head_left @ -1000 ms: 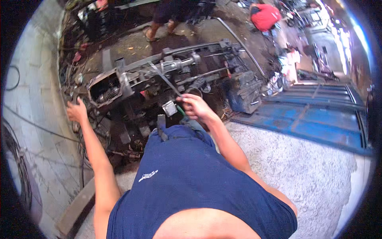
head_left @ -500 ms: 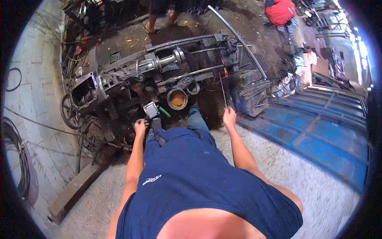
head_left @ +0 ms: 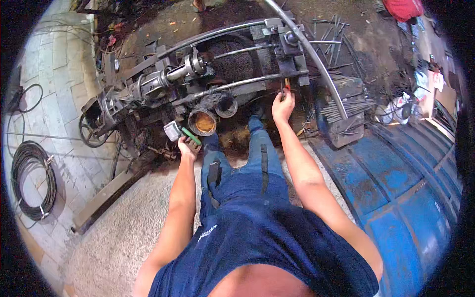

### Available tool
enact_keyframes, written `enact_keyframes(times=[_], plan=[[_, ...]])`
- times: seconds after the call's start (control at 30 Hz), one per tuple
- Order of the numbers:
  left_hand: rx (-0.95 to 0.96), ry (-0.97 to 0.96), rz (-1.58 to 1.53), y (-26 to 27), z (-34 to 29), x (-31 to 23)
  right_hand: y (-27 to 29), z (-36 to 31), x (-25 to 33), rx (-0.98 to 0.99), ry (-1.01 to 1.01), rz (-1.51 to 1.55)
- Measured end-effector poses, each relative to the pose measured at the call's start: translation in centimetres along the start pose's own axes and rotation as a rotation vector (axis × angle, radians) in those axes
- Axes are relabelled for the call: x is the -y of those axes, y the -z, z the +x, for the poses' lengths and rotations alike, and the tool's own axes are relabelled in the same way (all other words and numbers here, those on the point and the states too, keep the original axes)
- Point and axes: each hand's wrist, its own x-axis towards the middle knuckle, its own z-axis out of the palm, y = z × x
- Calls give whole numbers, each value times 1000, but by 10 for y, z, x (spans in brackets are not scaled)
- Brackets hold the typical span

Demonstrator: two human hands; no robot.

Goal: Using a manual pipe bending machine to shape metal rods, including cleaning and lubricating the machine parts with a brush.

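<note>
My left hand [head_left: 188, 147] is beside a short green bar [head_left: 191, 136] on the near side of a greasy metal machine [head_left: 232, 90]. Its fingers look stretched and apart; I cannot tell whether they touch the bar. A pale grey box [head_left: 172, 131] sits just left of the bar. My right hand [head_left: 283, 105] is closed at the machine's right end, below its lower rail. A thin dark rod [head_left: 282, 90] sticks up from the fingers, most of it hidden. Right beside them shows something orange-red [head_left: 287, 87]. A round pipe mouth with an orange-brown inside [head_left: 203, 123] lies between my hands.
A curved metal tube [head_left: 316, 59] arches over the machine's right end. Thin rods [head_left: 346, 105] lie heaped on a block to the right. Blue metal panels [head_left: 396, 198] cover the right floor. At left are a handwheel [head_left: 94, 131], a coiled cable [head_left: 34, 180] and a beam [head_left: 109, 195].
My right hand has moved forward to the orange-red thing along the rod. My left hand has come in close to the green bar. The view has shifted, showing more of my legs.
</note>
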Motion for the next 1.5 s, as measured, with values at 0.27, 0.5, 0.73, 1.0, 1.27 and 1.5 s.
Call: enact_keyframes(times=[0.27,0.5,0.73,1.0,1.27,1.5], plan=[[-11,-352,-185,-28,-85,-27,30,-9,17,-92,-52,249],[-167,-916,308,-73,-125,-61,54,118,68,15,-102,838],[-74,-1553,661,-169,-90,-178,16,221,116,554,201,919],[-10,-1499,979,-227,-28,-216,-6,244,94,861,320,932],[22,-1574,747,-224,-21,-214,-21,231,111,857,254,850],[-1,-1596,762,-225,-25,-213,-14,221,127,896,166,784]])
